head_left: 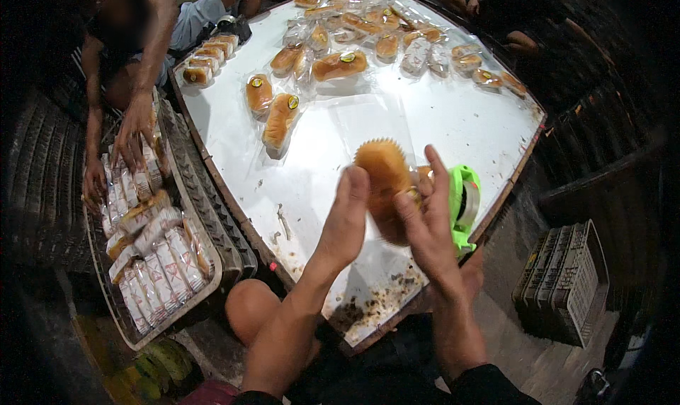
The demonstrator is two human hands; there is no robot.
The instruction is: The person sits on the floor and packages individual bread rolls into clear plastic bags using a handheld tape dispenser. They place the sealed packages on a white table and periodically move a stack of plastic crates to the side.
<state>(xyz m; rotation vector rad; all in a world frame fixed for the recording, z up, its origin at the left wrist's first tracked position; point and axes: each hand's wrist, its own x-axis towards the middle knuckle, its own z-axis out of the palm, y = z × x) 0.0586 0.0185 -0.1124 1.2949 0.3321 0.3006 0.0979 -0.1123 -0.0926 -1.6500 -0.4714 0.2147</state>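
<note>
A golden-brown bread bun (pixel 383 182), smeared by motion, is tilted between my hands above the near part of the white table (pixel 304 207). A jagged edge, like that of a wrapper, runs round its top. My right hand (pixel 432 228) grips its right side with the thumb, the index finger pointing up. Beside the bun's left side, my left hand (pixel 341 221) is upright with fingers straight; whether it touches the bun I cannot tell. Just past my right hand is a green tape dispenser (pixel 464 203). Part of another bun (pixel 424 175) shows behind my right fingers.
Two wrapped buns (pixel 280 122) lie left of centre, with several more (pixel 340 65) at the far side. A co-worker's hands (pixel 131 139) reach into a crate (pixel 212 277) of packed bread at left. Stacked crates (pixel 563 284) stand on the floor at right.
</note>
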